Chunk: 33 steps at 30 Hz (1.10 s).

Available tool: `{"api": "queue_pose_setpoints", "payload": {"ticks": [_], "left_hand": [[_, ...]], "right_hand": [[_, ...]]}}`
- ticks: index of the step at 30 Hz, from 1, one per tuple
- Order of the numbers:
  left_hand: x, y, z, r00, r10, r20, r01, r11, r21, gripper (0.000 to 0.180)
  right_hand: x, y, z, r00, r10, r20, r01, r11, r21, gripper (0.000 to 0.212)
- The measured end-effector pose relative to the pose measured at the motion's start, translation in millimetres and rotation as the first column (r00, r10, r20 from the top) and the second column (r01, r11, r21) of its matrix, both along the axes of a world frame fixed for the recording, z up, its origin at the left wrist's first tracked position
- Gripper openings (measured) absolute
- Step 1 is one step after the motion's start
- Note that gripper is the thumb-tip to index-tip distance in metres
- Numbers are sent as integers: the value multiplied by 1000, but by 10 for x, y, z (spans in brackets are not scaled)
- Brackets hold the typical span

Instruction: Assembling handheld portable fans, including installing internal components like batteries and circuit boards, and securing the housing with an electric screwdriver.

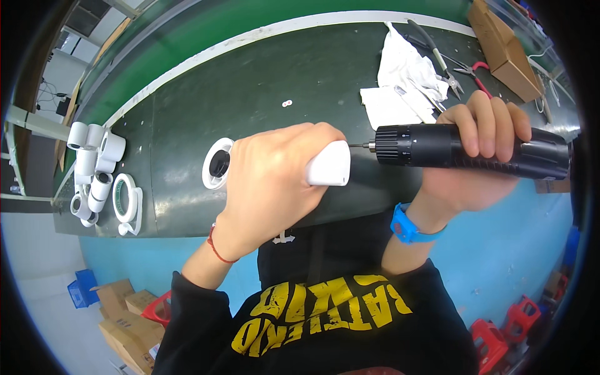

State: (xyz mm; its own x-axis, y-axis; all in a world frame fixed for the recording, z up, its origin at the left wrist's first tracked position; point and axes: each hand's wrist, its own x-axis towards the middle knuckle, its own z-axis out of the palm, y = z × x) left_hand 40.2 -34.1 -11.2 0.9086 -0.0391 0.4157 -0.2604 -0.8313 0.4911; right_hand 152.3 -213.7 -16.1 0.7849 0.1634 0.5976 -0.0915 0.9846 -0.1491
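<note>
My left hand (275, 175) is closed around a small white plastic housing (331, 164), of which one rounded end sticks out past the thumb. In my right hand (484, 134) lies a black electric screwdriver (425, 145), held level with the fingers wrapped over its body. Its thin metal bit points left and meets the right face of the housing, or nearly so; contact is too small to make out. Just left of my left hand, a white ring-shaped part (215, 164) with a dark centre rests on the bench, partly covered by the hand.
Several white cylindrical parts (87, 162) stand clustered at the bench's left end, beside a white ring with a stem (127, 203). A white cloth (406, 75), cutters (442, 65), red-handled pliers (478, 75) and a cardboard box (505, 53) lie at the far right of the dark green bench (187, 106).
</note>
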Motion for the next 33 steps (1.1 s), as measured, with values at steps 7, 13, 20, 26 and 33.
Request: {"api": "queue_pose_setpoints", "payload": {"ticks": [7,13,20,26,33], "left_hand": [[99,-11,-47,998,66,-3,-66,992,110,22],[102,-29,-69,996,87,28,-89,992,88,31],[62,-28,-48,997,50,65,-54,996,71,34],[37,-36,-47,995,49,89,-55,997,62,34],[32,-36,-38,996,40,84,-45,997,62,33]], "right_hand": [[8,-17,-38,991,-124,-50,121,991,-59,16],[4,-164,68,997,40,-69,-33,995,93,19],[-24,-75,84,989,87,-117,-73,991,115,28],[-30,-77,81,993,87,-77,-81,993,87,27],[20,-84,34,989,149,-27,-144,981,129,24]]}}
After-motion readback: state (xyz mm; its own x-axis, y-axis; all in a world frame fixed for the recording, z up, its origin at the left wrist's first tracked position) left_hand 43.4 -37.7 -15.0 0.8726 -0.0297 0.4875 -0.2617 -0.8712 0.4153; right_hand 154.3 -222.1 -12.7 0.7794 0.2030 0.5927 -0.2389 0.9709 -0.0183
